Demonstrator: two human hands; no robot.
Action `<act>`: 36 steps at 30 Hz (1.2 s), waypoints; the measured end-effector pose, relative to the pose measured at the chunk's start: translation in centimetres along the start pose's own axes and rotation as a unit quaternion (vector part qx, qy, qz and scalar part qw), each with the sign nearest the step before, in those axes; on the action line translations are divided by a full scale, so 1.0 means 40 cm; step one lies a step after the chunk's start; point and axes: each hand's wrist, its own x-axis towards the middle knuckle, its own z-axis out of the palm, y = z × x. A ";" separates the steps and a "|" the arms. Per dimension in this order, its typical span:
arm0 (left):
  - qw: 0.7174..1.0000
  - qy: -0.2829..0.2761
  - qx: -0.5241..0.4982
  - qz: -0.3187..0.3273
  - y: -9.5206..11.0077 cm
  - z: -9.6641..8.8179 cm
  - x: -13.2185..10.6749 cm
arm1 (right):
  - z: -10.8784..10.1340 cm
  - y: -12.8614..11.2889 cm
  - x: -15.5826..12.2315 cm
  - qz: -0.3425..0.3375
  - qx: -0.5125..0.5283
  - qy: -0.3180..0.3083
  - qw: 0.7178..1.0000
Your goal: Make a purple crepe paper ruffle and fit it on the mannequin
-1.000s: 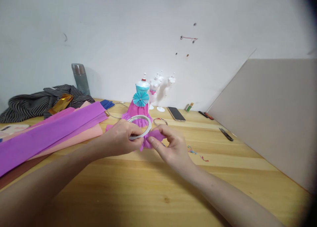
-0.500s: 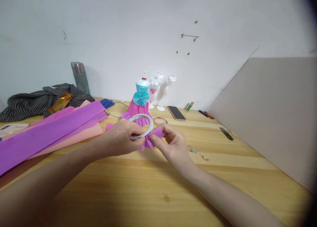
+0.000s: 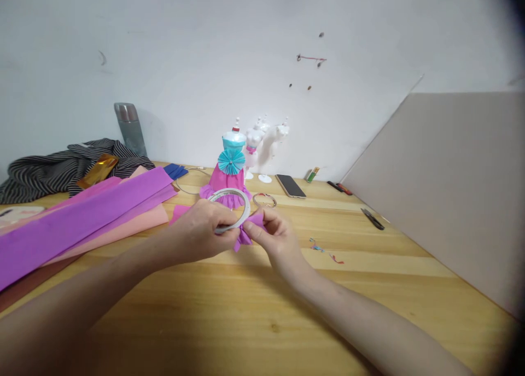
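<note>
The wooden desk (image 3: 229, 316) bears layered coloured sheets (image 3: 94, 206), a dressed figure (image 3: 228, 177), a flat phone (image 3: 291, 186), a black tool (image 3: 372, 219) and loose scraps (image 3: 317, 246).

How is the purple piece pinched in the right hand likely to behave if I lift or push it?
The purple piece is probably floppy: it looks thin and bunches into folds near the tape roll. Its creases suggest a hard push may crumple it further. It is likely light, being small and sheet-like.

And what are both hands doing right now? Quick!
Right hand: closed, pinching the gathered purple paper.
Left hand: closed, holding the white tape roll; can't tell if it grips paper too.
</note>
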 end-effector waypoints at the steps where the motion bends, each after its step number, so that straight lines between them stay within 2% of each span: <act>1: 1.000 0.001 0.005 -0.001 -0.002 0.003 0.000 | 0.001 0.005 0.000 0.025 0.032 -0.004 0.999; 4: 1.000 0.001 0.011 -0.010 -0.011 0.007 0.002 | 0.002 0.015 0.001 0.084 0.096 -0.014 0.992; 6: 1.000 -0.006 -0.001 -0.016 -0.016 0.007 0.002 | -0.001 0.014 0.003 0.095 0.104 -0.022 0.990; 18: 0.999 -0.016 -0.022 -0.033 -0.018 0.000 0.003 | -0.012 -0.006 0.009 0.025 -0.004 -0.017 1.000; 25: 1.000 -0.005 -0.005 -0.022 -0.019 -0.003 0.004 | -0.012 -0.005 0.003 -0.020 -0.034 0.020 0.999; 28: 1.000 -0.007 -0.017 -0.020 -0.019 -0.002 0.004 | -0.008 -0.007 0.000 -0.019 -0.033 0.004 0.999; 36: 1.000 0.001 0.003 -0.013 -0.019 0.001 0.003 | -0.008 -0.004 0.006 0.026 0.016 0.015 0.999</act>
